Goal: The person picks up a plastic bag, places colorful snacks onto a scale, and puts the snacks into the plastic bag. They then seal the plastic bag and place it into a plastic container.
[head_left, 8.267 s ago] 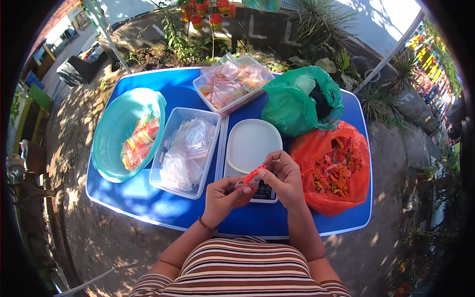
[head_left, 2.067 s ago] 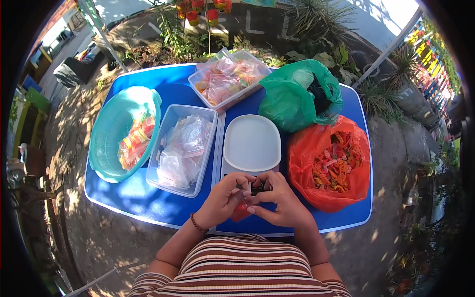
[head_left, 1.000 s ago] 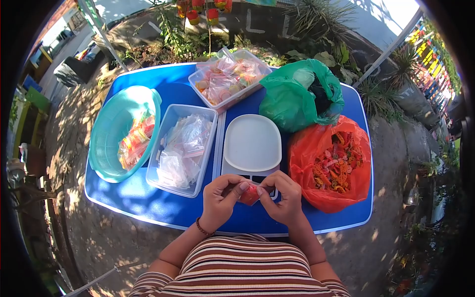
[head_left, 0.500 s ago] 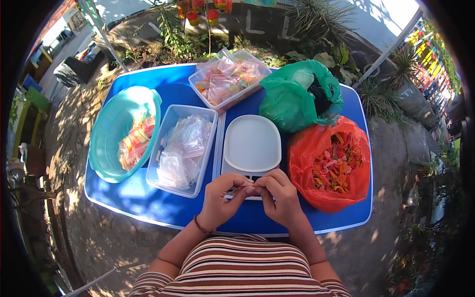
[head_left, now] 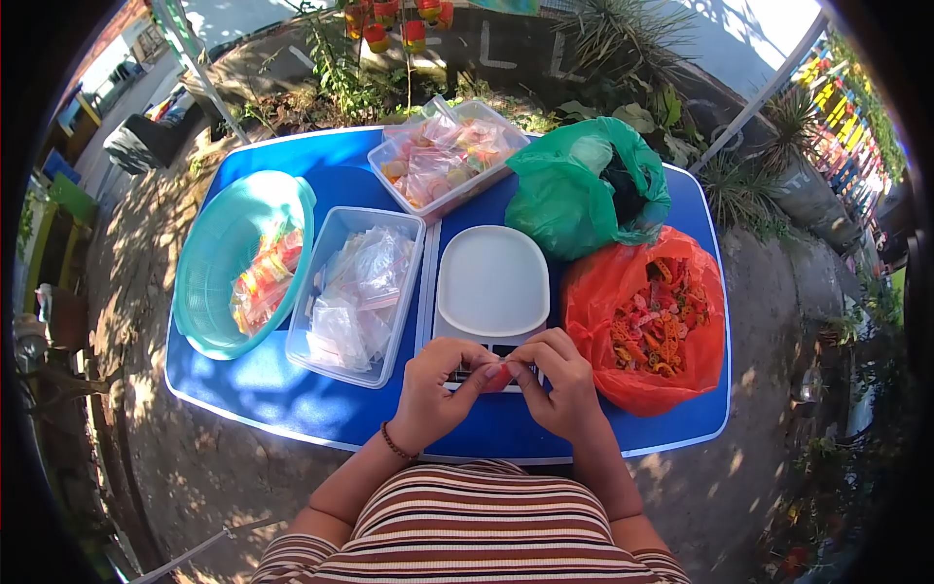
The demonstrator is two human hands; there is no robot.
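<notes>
Over the near edge of the white scale (head_left: 493, 282), both hands meet fingertip to fingertip. My left hand (head_left: 444, 385) pinches one side of a small bag with red contents (head_left: 498, 376), and my right hand (head_left: 556, 385) pinches the other side. The bag is small and partly covered by the fingers. The scale's round-cornered pan holds nothing, and its buttons are partly hidden behind the hands. To the right sits a red plastic bag (head_left: 593, 336) full of orange and red pieces (head_left: 664, 326).
Left of the scale are a tub of clear bags (head_left: 358, 297) and a teal basket (head_left: 206, 263) with filled packets. Behind stand a tub of filled packets (head_left: 448, 161) and a green plastic bag (head_left: 564, 190). All rest on a blue table (head_left: 263, 389).
Red contents now show between the fingertips, where they were hidden before. My right hand's fingers have shifted slightly apart from the left's.
</notes>
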